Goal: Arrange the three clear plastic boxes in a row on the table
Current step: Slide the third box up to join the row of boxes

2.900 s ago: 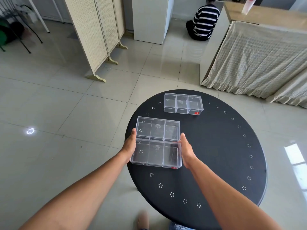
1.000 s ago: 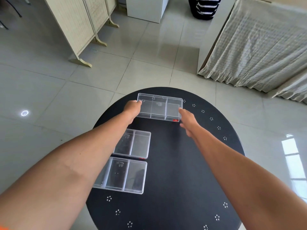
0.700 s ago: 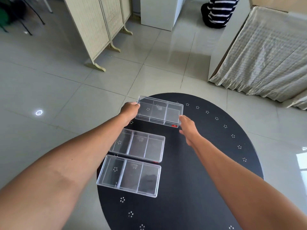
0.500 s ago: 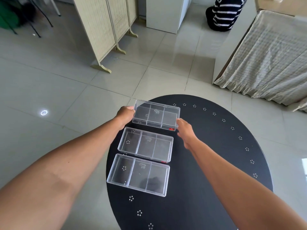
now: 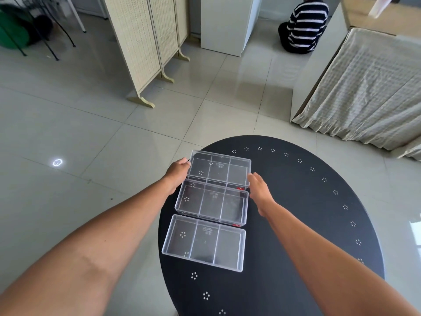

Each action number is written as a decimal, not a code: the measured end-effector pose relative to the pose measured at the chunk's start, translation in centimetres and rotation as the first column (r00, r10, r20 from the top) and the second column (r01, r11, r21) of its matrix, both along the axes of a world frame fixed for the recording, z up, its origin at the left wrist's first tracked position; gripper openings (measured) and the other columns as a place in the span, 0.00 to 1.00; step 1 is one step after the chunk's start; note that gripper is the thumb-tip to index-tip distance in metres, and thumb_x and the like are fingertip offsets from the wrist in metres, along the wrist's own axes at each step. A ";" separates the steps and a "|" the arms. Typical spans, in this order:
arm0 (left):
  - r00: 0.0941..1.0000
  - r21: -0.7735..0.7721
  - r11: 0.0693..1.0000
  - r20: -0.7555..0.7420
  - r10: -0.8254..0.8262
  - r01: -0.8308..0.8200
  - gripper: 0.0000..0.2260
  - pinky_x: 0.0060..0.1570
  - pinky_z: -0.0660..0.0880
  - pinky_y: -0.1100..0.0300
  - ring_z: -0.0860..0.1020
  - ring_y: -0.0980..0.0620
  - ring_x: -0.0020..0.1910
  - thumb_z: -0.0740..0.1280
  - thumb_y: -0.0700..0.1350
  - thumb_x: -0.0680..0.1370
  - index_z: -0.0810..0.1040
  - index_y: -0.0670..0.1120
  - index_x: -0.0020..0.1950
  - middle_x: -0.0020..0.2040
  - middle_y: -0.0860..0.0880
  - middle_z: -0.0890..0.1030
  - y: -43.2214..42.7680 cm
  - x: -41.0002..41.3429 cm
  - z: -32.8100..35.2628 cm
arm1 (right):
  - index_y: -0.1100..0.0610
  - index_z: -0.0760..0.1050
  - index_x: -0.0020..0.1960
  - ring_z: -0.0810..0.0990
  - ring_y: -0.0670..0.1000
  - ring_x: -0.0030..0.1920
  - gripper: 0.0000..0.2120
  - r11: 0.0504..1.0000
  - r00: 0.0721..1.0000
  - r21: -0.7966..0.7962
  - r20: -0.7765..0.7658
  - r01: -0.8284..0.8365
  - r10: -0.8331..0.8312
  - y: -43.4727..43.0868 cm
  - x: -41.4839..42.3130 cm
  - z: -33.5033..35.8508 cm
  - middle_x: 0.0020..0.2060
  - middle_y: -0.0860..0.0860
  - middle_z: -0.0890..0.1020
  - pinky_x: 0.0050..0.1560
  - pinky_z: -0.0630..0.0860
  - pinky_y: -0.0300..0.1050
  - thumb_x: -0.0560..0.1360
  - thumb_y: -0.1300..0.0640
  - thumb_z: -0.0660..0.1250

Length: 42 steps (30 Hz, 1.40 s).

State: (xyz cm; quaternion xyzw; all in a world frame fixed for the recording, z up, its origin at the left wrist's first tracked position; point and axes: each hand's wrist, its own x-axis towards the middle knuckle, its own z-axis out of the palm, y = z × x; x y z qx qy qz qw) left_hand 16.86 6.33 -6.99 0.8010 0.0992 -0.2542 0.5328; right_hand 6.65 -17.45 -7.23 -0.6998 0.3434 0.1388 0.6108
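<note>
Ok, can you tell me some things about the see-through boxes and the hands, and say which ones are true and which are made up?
1. Three clear boxes sit on the round black table. True: the far box, the middle box and the near box.
2. Each box has three compartments. True.
3. The right hand is holding the near box. False: it is at the far box's right end, and the left hand is at its left end.
4. The boxes are stacked in a tower. False: they lie one behind another in a line.
5. The table is plain black. False: small white flower-like marks ring its edge.
</note>
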 end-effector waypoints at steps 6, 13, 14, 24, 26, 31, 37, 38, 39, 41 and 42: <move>0.999 -0.021 0.999 -0.034 0.037 -0.038 0.13 0.66 0.68 0.49 0.78 0.42 0.61 0.56 0.50 0.82 0.78 0.46 0.50 0.55 0.44 0.78 1.1 -0.7 -0.7 | 0.53 0.74 0.70 0.73 0.56 0.71 0.24 0.999 1.000 0.041 -0.001 0.026 -0.026 0.5 0.0 0.6 0.70 0.52 0.77 0.76 0.64 0.62 0.80 0.47 0.51; 1.000 0.011 1.000 0.011 -0.001 0.001 0.15 0.59 0.68 0.54 0.76 0.46 0.55 0.55 0.54 0.83 0.77 0.47 0.50 0.52 0.45 0.77 1.3 -1.7 -1.2 | 0.54 0.72 0.73 0.74 0.56 0.71 0.27 0.991 0.996 0.095 -0.002 0.091 -0.091 0.8 -0.7 0.3 0.69 0.51 0.78 0.76 0.64 0.60 0.80 0.46 0.50; 1.000 0.011 1.000 0.007 -0.004 0.004 0.18 0.61 0.67 0.54 0.77 0.46 0.58 0.54 0.55 0.83 0.78 0.44 0.56 0.55 0.44 0.78 1.4 -1.8 -1.2 | 0.54 0.72 0.73 0.73 0.56 0.71 0.27 0.991 0.996 0.097 -0.001 0.093 -0.093 0.9 -0.8 0.3 0.69 0.51 0.78 0.77 0.64 0.60 0.80 0.45 0.50; 0.998 -0.002 0.999 -0.049 -0.048 0.048 0.28 0.72 0.64 0.43 0.67 0.43 0.74 0.52 0.58 0.83 0.65 0.41 0.75 0.74 0.41 0.69 1.3 -2.1 0.1 | 0.54 0.75 0.70 0.75 0.58 0.69 0.25 0.991 0.994 0.083 0.012 0.105 -0.106 1.2 -0.9 -0.2 0.67 0.52 0.79 0.75 0.65 0.61 0.80 0.46 0.51; 0.996 -0.010 0.998 -0.055 -0.066 0.065 0.29 0.73 0.63 0.44 0.66 0.43 0.74 0.51 0.60 0.82 0.64 0.41 0.76 0.75 0.41 0.68 1.3 -2.1 0.1 | 0.55 0.72 0.74 0.74 0.58 0.71 0.27 0.990 0.994 0.086 -0.006 0.111 -0.111 1.4 -1.0 -0.3 0.70 0.53 0.78 0.76 0.65 0.60 0.81 0.44 0.50; 0.995 -0.012 0.997 -0.064 -0.081 0.081 0.31 0.73 0.62 0.43 0.65 0.43 0.75 0.49 0.62 0.81 0.63 0.42 0.76 0.75 0.41 0.67 1.3 -2.0 0.0 | 0.55 0.68 0.77 0.71 0.59 0.74 0.29 0.987 0.992 0.095 -0.012 0.129 -0.128 1.5 -1.0 -0.5 0.73 0.54 0.75 0.77 0.64 0.60 0.82 0.43 0.49; 0.994 -0.012 0.996 -0.064 -0.089 0.088 0.31 0.74 0.61 0.42 0.65 0.43 0.75 0.49 0.63 0.81 0.62 0.44 0.77 0.76 0.42 0.67 1.3 -1.9 -0.2 | 0.54 0.70 0.76 0.73 0.58 0.73 0.28 0.989 0.994 0.096 -0.001 0.113 -0.114 1.3 -0.9 -0.7 0.72 0.54 0.76 0.77 0.64 0.61 0.82 0.43 0.49; 0.994 -0.009 0.996 -0.062 -0.093 0.092 0.31 0.73 0.61 0.42 0.65 0.43 0.75 0.49 0.63 0.81 0.62 0.44 0.77 0.76 0.42 0.67 1.3 -1.9 -0.2 | 0.54 0.71 0.75 0.74 0.58 0.71 0.27 0.989 0.994 0.097 0.005 0.112 -0.113 1.3 -0.9 -0.8 0.71 0.54 0.77 0.76 0.64 0.61 0.82 0.43 0.49; 0.994 -0.005 0.995 -0.060 -0.095 0.095 0.31 0.74 0.61 0.43 0.64 0.43 0.75 0.49 0.63 0.81 0.61 0.44 0.77 0.76 0.42 0.67 1.3 -1.9 -0.2 | 0.54 0.71 0.75 0.74 0.58 0.71 0.27 0.989 0.994 0.098 0.007 0.112 -0.113 1.3 -0.9 -0.8 0.71 0.54 0.77 0.76 0.65 0.61 0.82 0.43 0.49; 0.994 0.002 0.995 -0.062 -0.095 0.096 0.31 0.74 0.61 0.43 0.64 0.42 0.75 0.50 0.63 0.81 0.62 0.44 0.77 0.76 0.42 0.66 1.2 -1.9 -0.3 | 0.54 0.70 0.75 0.73 0.58 0.72 0.28 0.989 0.994 0.097 0.003 0.111 -0.112 1.3 -0.8 -0.9 0.72 0.54 0.76 0.76 0.64 0.61 0.82 0.43 0.49; 0.994 0.004 0.995 -0.063 -0.095 0.095 0.32 0.74 0.60 0.44 0.64 0.42 0.76 0.50 0.63 0.81 0.62 0.44 0.77 0.76 0.42 0.66 1.2 -1.9 -0.3 | 0.54 0.70 0.76 0.72 0.58 0.73 0.28 0.990 0.994 0.093 0.000 0.110 -0.110 1.2 -0.7 -1.0 0.73 0.54 0.75 0.77 0.64 0.61 0.82 0.43 0.49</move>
